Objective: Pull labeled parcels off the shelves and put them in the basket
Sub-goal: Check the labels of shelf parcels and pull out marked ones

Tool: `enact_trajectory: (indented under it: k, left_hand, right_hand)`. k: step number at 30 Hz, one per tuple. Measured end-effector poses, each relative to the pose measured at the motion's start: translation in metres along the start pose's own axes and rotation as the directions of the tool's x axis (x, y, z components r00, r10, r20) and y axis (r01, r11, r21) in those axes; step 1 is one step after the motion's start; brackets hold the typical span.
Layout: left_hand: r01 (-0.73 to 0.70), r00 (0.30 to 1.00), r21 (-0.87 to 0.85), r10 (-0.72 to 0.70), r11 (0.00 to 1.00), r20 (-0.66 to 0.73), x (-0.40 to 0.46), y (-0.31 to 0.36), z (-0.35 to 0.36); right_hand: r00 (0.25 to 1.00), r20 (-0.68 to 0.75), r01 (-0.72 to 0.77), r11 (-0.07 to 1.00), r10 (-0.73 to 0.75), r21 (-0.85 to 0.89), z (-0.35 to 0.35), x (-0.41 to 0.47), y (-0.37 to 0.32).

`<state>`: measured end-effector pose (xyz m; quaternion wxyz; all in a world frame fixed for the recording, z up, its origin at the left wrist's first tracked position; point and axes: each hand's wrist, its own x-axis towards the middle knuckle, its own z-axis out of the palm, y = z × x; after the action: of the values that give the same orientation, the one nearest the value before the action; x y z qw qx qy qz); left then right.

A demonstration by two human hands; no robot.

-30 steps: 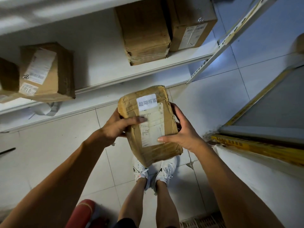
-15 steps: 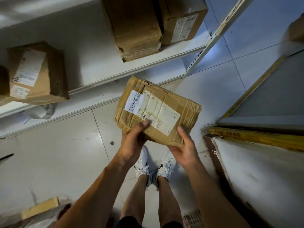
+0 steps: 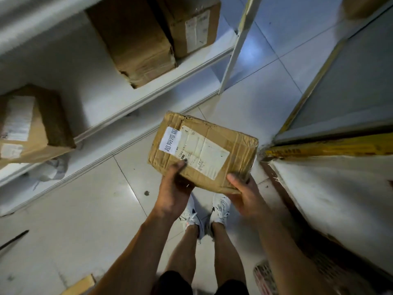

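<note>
Head view. Parcel [image 3: 202, 156] is held in both hands over the floor [image 3: 85, 209], in front of the shelf [image 3: 148, 96] and above the shoes [image 3: 204, 213]. Since a second ago it has turned from upright, long side running away from the person, to lying crosswise with the label [image 3: 200, 153] facing up and slanted. It has also moved a little off the shelf edge, toward the yellow sill [image 3: 329, 147].

Left hand [image 3: 174, 188] grips the near left corner, thumb on top touching the label's edge, the other fingers hidden under the box. Right hand [image 3: 244, 190] holds the near right corner, thumb on top, fingers curled beneath.

Judgement: the label has been checked and the parcel is off the shelf. What remains is the carry to the basket. A mesh corner [image 3: 265, 279] shows at the bottom edge behind the right leg; whether that is the basket I cannot tell.

Counts:
- Parcel in hand: one, with one large label and one small white sticker [image 3: 170, 139] on its left end.
- Parcels on the shelf: three in view. Two sit side by side, touching, at the upper level [image 3: 131, 43] [image 3: 195, 24]; one sits far left [image 3: 32, 128].
- Labels showing on shelf parcels: two boxes, the far-left one and the right one of the pair.
- Hands: two. Shoes: two.
- Shelf upright [image 3: 238, 50]: one, right of the pair.
</note>
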<state>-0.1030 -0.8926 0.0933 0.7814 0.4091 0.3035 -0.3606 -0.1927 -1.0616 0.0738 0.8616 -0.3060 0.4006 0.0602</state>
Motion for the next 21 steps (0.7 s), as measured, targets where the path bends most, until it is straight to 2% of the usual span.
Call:
enact_trajectory:
  k: [3,8,10,13,15,18,21]
  left_hand:
    - [0.064,0.997,0.08,-0.067,0.995,0.041,0.006,-0.017,0.021]
    - [0.152,0.98,0.368,-0.188,0.917,0.062,0.02,-0.04,0.056]
    - [0.157,0.965,0.544,-0.246,0.824,0.094,0.027,-0.05,0.071]
    - [0.125,0.918,0.775,-0.368,0.62,0.146,0.031,-0.073,0.099]
    - [0.052,0.877,0.878,-0.443,0.476,0.188,0.031,-0.093,0.12]
    - [-0.085,0.767,0.949,-0.588,0.304,0.257,0.027,-0.125,0.148]
    - [-0.203,0.691,0.962,-0.669,0.182,0.273,0.018,-0.159,0.162]
  right_hand:
    - [0.997,-0.073,0.024,1.0,-0.024,-0.008,-0.02,-0.025,0.012]
    - [0.992,-0.082,0.111,0.964,-0.094,0.242,-0.076,-0.057,0.018]
    - [0.971,-0.215,0.176,0.912,-0.099,0.372,-0.108,-0.073,0.017]
    - [0.961,-0.258,0.212,0.857,-0.097,0.469,-0.153,-0.103,0.009]
    - [0.972,-0.213,0.174,0.912,-0.099,0.37,-0.179,-0.121,0.002]
    - [0.963,-0.232,0.143,0.989,-0.135,0.019,-0.202,-0.138,0.001]
    - [0.945,-0.221,0.235,0.971,-0.24,-0.049,-0.216,-0.156,0.021]
